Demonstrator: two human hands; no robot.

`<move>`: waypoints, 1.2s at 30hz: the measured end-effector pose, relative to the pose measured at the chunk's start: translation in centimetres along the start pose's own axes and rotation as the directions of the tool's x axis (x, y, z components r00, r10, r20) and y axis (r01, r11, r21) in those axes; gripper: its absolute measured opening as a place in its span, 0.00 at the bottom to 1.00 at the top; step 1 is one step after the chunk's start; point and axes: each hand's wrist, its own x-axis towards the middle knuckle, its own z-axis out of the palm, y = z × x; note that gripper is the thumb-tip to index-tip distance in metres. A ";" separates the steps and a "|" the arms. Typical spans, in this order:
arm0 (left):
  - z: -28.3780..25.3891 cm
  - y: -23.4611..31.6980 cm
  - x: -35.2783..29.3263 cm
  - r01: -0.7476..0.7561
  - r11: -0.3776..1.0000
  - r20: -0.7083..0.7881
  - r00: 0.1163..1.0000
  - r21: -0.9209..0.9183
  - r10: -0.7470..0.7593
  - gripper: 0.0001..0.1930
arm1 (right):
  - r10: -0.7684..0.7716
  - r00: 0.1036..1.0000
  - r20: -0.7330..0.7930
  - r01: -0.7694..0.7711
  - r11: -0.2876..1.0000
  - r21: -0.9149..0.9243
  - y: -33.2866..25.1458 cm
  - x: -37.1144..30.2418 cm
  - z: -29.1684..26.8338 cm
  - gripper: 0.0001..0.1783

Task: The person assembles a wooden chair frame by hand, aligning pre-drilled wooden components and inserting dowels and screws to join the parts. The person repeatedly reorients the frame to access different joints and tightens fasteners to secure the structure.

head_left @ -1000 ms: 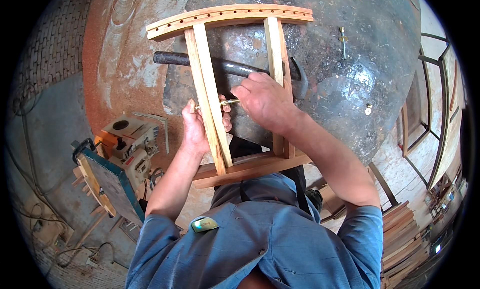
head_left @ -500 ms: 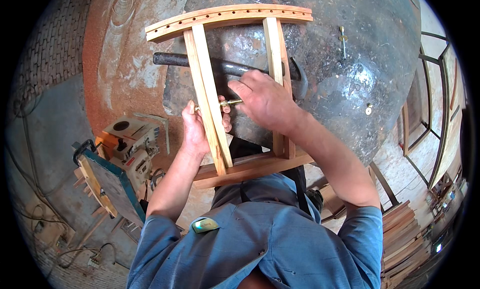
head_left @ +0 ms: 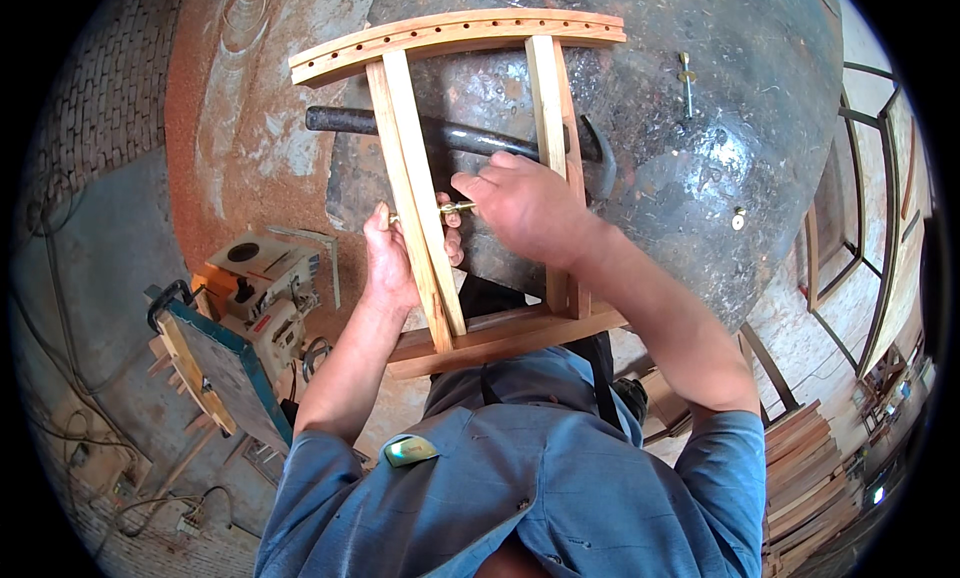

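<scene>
A pale wooden frame [head_left: 470, 33] with a curved, hole-lined far rail and straight uprights rests partly over the metal worktop. A brass-coloured bolt [head_left: 457, 208] passes crosswise through its left upright. My left hand [head_left: 392, 258] is closed around that upright, thumb against the bolt's left end and fingers behind. My right hand [head_left: 530, 208] is closed at the bolt's right end, between the uprights; its fingertips are mostly hidden. Beneath the frame lies a hammer [head_left: 465, 136], its dark handle pointing left and its head beyond the right upright.
On the dark metal worktop [head_left: 640, 38] lie another bolt [head_left: 686, 86] and a small brass washer-like piece [head_left: 738, 219] to the right. A machine [head_left: 265, 288] with a tilted table stands at lower left. Wooden strips [head_left: 805, 473] are stacked at lower right.
My right hand has turned slightly at the bolt's end, its knuckles shifting nearer to me. The left hand and frame have hardly moved.
</scene>
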 end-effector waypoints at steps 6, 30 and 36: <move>-0.1 0.0 0.1 -0.007 1.000 -0.009 1.000 0.018 0.007 0.39 | 0.034 0.988 -0.149 -0.037 0.999 -0.016 -1.1 0.8 -0.6 0.17; 0.7 0.0 -0.1 -0.004 1.000 -0.061 0.998 0.014 0.004 0.38 | 0.173 0.982 0.074 -0.179 0.981 0.069 -0.4 0.1 -1.0 0.15; 0.2 0.0 0.0 0.003 1.000 -0.019 1.000 -0.015 -0.004 0.38 | 0.067 0.998 -0.021 -0.067 0.998 0.011 -0.2 0.2 0.1 0.11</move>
